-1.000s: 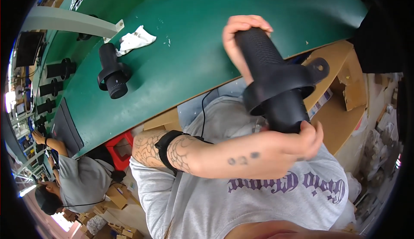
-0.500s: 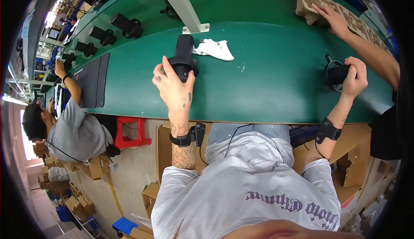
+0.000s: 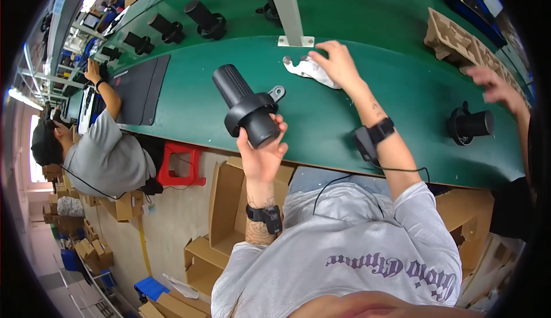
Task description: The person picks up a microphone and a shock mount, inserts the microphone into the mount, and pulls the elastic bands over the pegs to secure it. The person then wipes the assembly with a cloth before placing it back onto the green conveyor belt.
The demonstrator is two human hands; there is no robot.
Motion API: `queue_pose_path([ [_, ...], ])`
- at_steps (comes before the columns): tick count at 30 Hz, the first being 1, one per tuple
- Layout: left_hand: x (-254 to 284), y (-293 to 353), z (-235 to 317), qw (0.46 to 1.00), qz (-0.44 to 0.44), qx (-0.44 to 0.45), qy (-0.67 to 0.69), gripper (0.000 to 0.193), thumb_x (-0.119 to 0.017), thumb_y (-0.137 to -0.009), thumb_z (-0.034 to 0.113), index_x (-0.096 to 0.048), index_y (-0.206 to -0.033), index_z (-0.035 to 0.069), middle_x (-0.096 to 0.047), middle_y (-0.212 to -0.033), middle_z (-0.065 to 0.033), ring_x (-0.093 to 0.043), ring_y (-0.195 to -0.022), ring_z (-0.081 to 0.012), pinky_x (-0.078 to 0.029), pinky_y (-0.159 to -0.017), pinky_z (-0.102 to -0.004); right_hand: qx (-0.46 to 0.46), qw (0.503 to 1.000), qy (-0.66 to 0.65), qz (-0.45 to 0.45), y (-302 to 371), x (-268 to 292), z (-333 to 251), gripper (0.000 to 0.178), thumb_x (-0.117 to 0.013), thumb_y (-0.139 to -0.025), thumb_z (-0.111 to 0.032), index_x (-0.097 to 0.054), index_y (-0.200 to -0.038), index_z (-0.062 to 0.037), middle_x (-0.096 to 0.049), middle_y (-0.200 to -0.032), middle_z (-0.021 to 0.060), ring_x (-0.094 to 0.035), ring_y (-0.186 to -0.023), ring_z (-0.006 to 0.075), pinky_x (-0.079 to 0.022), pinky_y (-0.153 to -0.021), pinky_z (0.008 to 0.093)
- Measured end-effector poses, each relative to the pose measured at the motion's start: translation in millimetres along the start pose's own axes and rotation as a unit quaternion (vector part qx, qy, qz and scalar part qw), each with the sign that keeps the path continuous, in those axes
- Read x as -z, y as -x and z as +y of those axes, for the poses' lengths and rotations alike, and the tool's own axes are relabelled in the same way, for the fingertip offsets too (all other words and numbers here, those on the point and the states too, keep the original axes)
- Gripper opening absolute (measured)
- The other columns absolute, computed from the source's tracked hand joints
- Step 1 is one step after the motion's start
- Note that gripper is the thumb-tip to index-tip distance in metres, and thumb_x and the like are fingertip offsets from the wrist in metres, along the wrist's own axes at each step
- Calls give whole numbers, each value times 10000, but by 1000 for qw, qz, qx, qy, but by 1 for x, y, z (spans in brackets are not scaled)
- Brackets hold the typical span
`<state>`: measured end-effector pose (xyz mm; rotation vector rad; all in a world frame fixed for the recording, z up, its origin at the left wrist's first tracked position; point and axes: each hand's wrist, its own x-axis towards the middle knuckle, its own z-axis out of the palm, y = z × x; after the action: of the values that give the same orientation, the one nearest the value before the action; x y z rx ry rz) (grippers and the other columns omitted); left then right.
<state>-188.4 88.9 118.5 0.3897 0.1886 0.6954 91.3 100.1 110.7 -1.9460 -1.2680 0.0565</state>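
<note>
My left hand is closed around the lower end of a black microphone, a cylinder with a ribbed grille and a wide ring mount. It is tilted above the table, grille end up and away to the left. A small metal eyelet sticks out from the ring. My right hand is over a crumpled white cloth near the post's foot, its fingers closed on the cloth and partly hiding it. On the right, a second black microphone lies on the table, apart from my hands.
Several more black microphones stand along the back of the green table. A metal post is bolted behind the cloth. A cardboard pulp tray is at the back right, near another person's hand. Left, a co-worker sits by a dark mat.
My left hand has lifted the microphone and turned it towards me. My right hand has let go of the second microphone and moved left to the cloth. The other person's hand has left the tray.
</note>
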Motion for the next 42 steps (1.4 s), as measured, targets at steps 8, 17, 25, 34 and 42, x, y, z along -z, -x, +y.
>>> queue_pose_path([
  [8, -7, 18, 6, 995, -50, 37, 82, 731, -602, -786, 479, -397, -1281, -18, -440, -1094, -106, -456, -1029, -210, -420, -579, -259, -4, 992, 121, -27, -1, -63, -47, 327, -713, -734, -360, -718, -864, -60, -568, -1182, 137, -489, -1141, 321, -423, -950, 423],
  [17, -48, 13, 4, 969, -129, 102, 185, 723, -658, -637, 336, -415, -1239, 17, -452, -1090, -101, -456, -996, -217, -447, -606, -326, -67, 892, -447, -9, 48, 5, -59, 232, -600, -908, -191, -616, -1011, 16, -658, -853, 79, -588, -686, 99, -463, -664, 237],
  [25, -74, 7, -15, 950, -196, 147, 192, 721, -693, -644, 344, -408, -1201, -15, -451, -1048, -126, -481, -952, -234, -466, -531, -301, -88, 895, -433, 68, 117, 102, -89, 217, -560, -899, -119, -614, -973, 78, -478, -684, 24, -485, -533, 93, -339, -460, 206],
  [34, -87, 12, -33, 983, -145, 104, -47, 764, -764, -653, 357, -457, -1263, 15, -598, -1041, -192, -598, -875, -221, -511, -632, -316, -58, 906, -402, 116, 160, 130, -112, 459, -718, -720, 58, -568, -1154, 50, -630, -853, 110, -619, -679, 127, -475, -567, 190],
  [42, -83, -1, -22, 647, 145, -92, -743, 475, -768, -686, 272, -586, -994, -40, -661, -768, -169, -646, -678, -327, -502, -641, -391, -101, 908, -395, 90, 174, 136, -81, 241, -656, -788, 70, -594, -1020, 53, -643, -871, 116, -612, -635, 130, -476, -586, 220],
])
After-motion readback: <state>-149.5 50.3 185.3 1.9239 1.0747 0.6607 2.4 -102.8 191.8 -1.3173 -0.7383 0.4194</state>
